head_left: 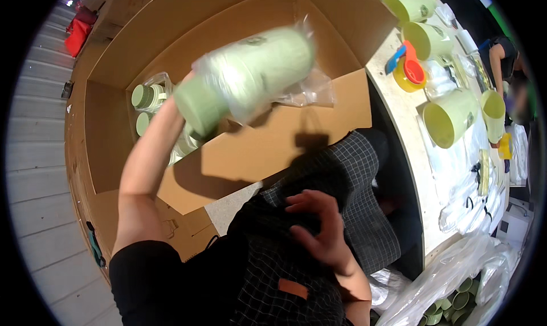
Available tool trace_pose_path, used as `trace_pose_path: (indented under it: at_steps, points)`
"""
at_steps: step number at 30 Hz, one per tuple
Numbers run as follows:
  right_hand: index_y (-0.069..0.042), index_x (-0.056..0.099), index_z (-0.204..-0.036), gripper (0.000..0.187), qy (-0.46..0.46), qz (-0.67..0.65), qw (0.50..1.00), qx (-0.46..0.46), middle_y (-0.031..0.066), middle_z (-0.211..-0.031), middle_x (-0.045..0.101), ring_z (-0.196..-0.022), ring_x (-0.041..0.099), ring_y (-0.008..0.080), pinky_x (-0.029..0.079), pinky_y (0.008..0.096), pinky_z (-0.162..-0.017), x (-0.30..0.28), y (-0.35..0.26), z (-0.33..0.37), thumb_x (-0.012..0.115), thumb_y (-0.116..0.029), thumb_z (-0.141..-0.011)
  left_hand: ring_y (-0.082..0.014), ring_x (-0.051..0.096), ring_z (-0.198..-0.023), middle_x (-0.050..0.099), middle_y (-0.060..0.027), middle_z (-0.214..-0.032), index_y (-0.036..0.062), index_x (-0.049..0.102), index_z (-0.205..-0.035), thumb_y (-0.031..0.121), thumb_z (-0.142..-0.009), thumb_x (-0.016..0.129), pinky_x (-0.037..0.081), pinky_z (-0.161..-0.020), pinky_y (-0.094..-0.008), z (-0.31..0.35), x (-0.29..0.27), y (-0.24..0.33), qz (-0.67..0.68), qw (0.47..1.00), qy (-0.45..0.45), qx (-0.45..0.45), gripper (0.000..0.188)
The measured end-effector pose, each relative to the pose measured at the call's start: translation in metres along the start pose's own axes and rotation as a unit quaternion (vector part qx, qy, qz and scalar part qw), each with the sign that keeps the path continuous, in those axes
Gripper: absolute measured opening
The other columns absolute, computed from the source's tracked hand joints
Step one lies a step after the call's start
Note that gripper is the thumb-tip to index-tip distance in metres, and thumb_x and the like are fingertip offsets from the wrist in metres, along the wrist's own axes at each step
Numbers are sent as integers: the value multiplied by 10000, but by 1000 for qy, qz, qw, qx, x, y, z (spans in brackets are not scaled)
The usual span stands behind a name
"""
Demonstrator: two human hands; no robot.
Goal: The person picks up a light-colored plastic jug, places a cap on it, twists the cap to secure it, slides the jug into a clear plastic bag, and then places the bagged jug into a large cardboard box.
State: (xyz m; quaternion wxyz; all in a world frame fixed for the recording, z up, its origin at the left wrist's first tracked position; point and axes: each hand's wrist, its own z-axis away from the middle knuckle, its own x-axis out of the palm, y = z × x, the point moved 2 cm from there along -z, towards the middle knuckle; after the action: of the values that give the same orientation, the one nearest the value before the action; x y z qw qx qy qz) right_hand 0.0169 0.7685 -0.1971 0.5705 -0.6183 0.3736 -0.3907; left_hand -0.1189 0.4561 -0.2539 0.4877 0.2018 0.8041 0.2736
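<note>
Left hand (186,85) appears clamped on a bagged green canister (273,58), its fingers mostly hidden; right hand (320,226) is empty, fingers apart, farther off. Canister is raised over the cardboard box (262,161), between far and near edges, extending rightward from the grip, long axis slanting up to the right. Condition: pale body, darker lid (199,106), loose clear wrap (231,86); motion-blurred.
</note>
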Motion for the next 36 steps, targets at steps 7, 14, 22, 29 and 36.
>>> trace_pose_path:
  at_steps: [7, 14, 22, 29, 36]
  points:
    - [-10, 496, -1287, 487, 253, 55, 957, 134, 118, -1107, 653, -962, 634, 178, 495, 322, -912, -58, 42, 41, 655, 41, -830, -330, 624, -1064, 633, -236, -1155, -26, 557, -1251, 301, -949, 557, 480, -901, -450, -17, 5, -191, -283, 867, -372, -172, 445]
    - [14, 528, -1230, 505, 485, 424, 764, 22, 109, -1034, 532, -867, 526, 181, 484, 315, -792, -221, 3, 3, 771, -121, -809, -315, 687, -941, 686, -250, -1035, -21, 645, -1148, 417, -965, 534, 520, -804, -456, -58, 16, -306, -293, 763, -536, -212, 488]
    - [-94, 540, -1263, 491, 522, 518, 677, 34, 244, -961, 675, -897, 655, 427, 518, 487, -790, -337, 28, -44, 630, -81, -781, -381, 594, -1068, 630, -197, -1154, -4, 565, -1282, 237, -922, 643, 472, -939, -474, -118, 56, 42, -195, 917, -143, 317, 440]
    - [-34, 487, -1286, 498, 487, 241, 840, -3, 67, -753, 594, -662, 599, 184, 513, 317, -668, -216, -60, 70, 696, -112, -842, -320, 585, -1174, 633, -129, -1221, 33, 592, -1237, 46, -863, 593, 292, -1146, -551, 52, 161, 295, 8, 703, -172, 690, 374]
    - [-110, 391, -1432, 676, 953, 139, 269, 7, 155, -1404, 377, -1038, 568, 264, 577, 409, -719, -340, -37, 470, 716, -321, -878, -218, 619, -1015, 660, -128, -1026, -21, 609, -1127, 90, -987, 522, 447, -994, -385, 15, 148, 288, 139, 896, -309, 288, 199]
